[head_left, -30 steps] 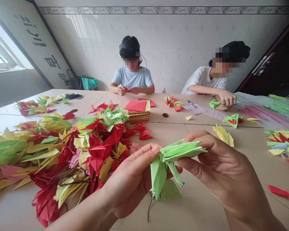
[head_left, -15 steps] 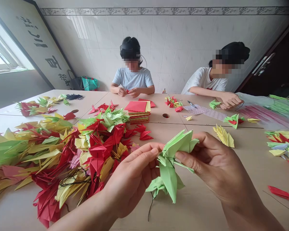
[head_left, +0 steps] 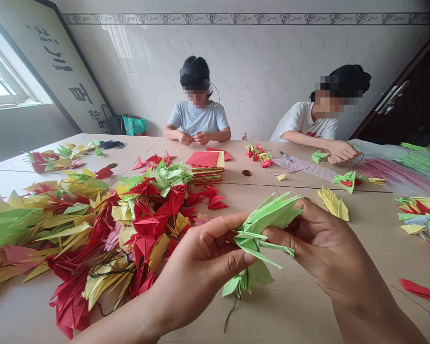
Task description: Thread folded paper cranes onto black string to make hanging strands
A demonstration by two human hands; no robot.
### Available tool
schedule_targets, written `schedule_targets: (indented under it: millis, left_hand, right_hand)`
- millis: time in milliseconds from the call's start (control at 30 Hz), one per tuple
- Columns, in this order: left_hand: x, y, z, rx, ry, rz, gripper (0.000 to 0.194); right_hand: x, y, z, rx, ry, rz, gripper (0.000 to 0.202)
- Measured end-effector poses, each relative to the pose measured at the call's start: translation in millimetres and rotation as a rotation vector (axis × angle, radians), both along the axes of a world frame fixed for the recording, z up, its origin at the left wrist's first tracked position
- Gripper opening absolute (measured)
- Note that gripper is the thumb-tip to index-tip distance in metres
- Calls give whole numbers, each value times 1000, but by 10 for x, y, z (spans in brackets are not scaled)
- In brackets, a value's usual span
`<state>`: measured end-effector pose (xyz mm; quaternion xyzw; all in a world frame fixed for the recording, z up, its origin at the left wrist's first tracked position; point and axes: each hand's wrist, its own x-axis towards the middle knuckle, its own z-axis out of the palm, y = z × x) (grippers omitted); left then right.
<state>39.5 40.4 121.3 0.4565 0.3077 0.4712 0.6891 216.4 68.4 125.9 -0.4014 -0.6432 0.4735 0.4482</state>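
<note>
Green folded paper cranes (head_left: 270,215) are bunched together in front of me, above the table. My left hand (head_left: 204,263) pinches them from the left, its thumb across the lower pieces. From the right, my right hand (head_left: 318,239) grips the upper cranes between thumb and bent fingers. A black thread (head_left: 230,313) hangs down from the lowest green crane. The fingers behind the paper are partly hidden, and how the cranes join there cannot be seen. Left of my left hand lies a heap of red cranes (head_left: 146,222), mixed with yellow and green ones.
A stack of square paper (head_left: 207,167) stands mid-table. Two people (head_left: 198,117) sit opposite, one folding something red. Yellow cranes (head_left: 333,203) and a red piece (head_left: 418,288) lie to the right, near a mixed pile (head_left: 423,216). A pen (head_left: 285,155) rests on printed sheets.
My left thumb has moved down over the lower green cranes. The upper cranes have tilted to the right and the lower ones are pushed back, more covered by my hand.
</note>
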Motion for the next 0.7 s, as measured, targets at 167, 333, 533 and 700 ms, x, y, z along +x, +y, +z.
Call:
schedule_targets:
  millis: [167,333,533,700]
  left_hand:
    - [-42,4,-28,18,23,43,38]
    - [-49,3,-36,36,20,36,41]
    - [-28,-4,-21,36,39,17,38]
    - [-42,-17,-44,7,70,26,33]
  right_hand:
    - [14,3,16,121,-34,41,10]
    - [52,-16,56,297,-112,-40,16]
    - [74,-39,46,151,-112,-62,13]
    - [81,-35,48,130,-101,-39,15]
